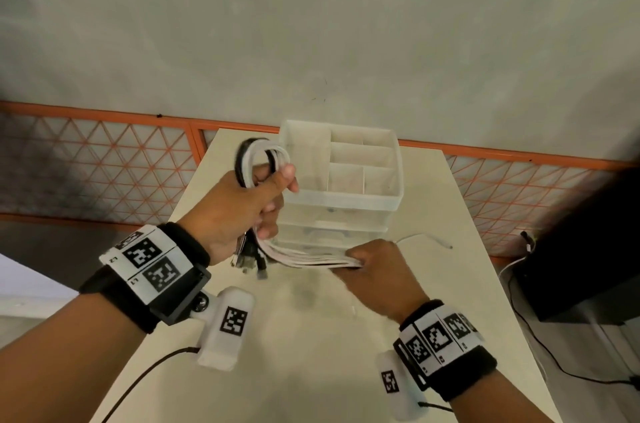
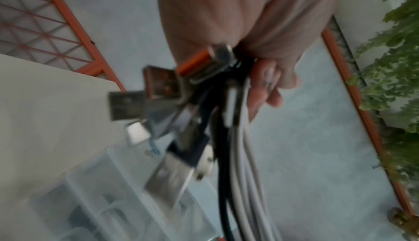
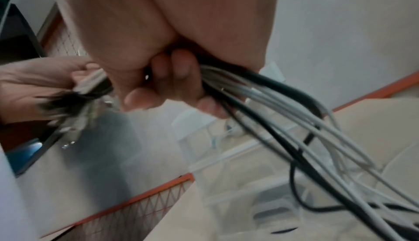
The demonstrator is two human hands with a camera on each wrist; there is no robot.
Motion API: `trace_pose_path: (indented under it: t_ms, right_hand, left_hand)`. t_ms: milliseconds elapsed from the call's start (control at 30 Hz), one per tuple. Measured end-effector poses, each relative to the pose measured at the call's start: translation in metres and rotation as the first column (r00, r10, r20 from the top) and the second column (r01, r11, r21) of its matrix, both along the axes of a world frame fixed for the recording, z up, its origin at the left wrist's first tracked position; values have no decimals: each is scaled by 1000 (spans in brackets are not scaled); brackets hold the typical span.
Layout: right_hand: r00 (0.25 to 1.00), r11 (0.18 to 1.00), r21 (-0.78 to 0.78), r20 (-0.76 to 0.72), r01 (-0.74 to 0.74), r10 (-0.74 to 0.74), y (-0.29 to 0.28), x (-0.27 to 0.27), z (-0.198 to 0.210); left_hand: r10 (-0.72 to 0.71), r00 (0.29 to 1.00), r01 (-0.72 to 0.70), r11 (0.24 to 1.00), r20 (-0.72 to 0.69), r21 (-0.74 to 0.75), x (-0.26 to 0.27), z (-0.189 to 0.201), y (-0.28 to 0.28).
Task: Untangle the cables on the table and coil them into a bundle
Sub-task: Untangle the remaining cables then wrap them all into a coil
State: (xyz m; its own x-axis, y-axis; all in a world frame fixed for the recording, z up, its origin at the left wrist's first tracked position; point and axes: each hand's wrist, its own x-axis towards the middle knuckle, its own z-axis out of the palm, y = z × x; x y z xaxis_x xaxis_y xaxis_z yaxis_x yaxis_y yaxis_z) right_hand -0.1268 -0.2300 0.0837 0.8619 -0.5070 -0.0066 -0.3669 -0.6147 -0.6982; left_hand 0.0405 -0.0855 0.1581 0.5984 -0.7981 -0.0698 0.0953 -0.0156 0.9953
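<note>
A bunch of white and black cables [image 1: 308,258] runs between both hands above the table [image 1: 311,353]. My left hand [image 1: 242,211] grips the bunch, with a loop [image 1: 259,159] arching over its thumb and several USB plugs [image 1: 247,261] hanging below the fist. The left wrist view shows those plugs [image 2: 167,119] fanned out under the curled fingers [image 2: 265,87], blurred. My right hand [image 1: 377,266] grips the same strands lower and to the right. In the right wrist view the cables [image 3: 283,112] trail out past its fingers [image 3: 181,76] toward the table.
A clear plastic organiser [image 1: 346,180] with compartments and drawers stands on the table just behind the hands. One loose white cable [image 1: 426,238] lies right of it. An orange mesh railing [image 1: 104,163] borders the far side. A dark box [image 1: 581,266] with wires sits off the right edge.
</note>
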Motion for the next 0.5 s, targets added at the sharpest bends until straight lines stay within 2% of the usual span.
trace_pose_path:
  t_ms: [100, 200, 300, 333, 400, 433, 500]
  right_hand:
    - [990, 987, -79, 25, 143, -141, -14, 0, 0]
    - [972, 962, -139, 20, 234, -234, -23, 1, 6]
    - [953, 935, -190, -3, 298, -304, -26, 6, 13]
    - [949, 929, -201, 7, 311, -316, -26, 6, 15]
    - [952, 935, -179, 48, 306, -303, -30, 3, 23]
    - [959, 951, -128, 71, 283, -276, -34, 0, 28]
    - [970, 975, 103, 124, 197, -209, -39, -8, 39]
  left_hand:
    - [-206, 977, 184, 945, 57, 270, -8, -8, 1]
    - [-415, 906, 334, 820, 80, 465, -22, -19, -3]
    - [-515, 832, 301, 729, 204, 615, -35, -29, -7]
    - [-501, 831, 251, 725, 241, 641, -36, -33, -9]
    - [-393, 867, 130, 772, 306, 622, -31, -41, -11]
    - [-302, 890, 48, 806, 341, 590, -27, -44, -11]
    - [-50, 943, -126, 860, 328, 495, -17, -51, -11]
